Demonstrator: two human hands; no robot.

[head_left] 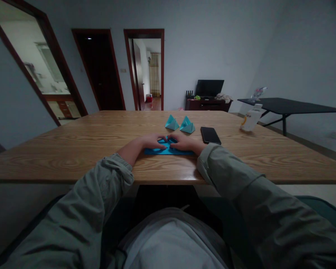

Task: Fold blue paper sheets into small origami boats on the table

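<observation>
A sheet of blue origami paper lies on the wooden table in front of me, its straight long edge toward my body. My left hand grips its left part, with thumb and index finger on the paper. From the other side my right hand holds the right part, fingers bent over it near the middle. The fingertips of both hands almost meet, and they hide much of the upper part of the sheet. Just beyond the hands stand two folded blue paper pyramids, a left one and a right one.
Right of my right hand lies a black phone. A white bottle stands farther right on the wooden table. Beyond are a black table and a television on a dark cabinet.
</observation>
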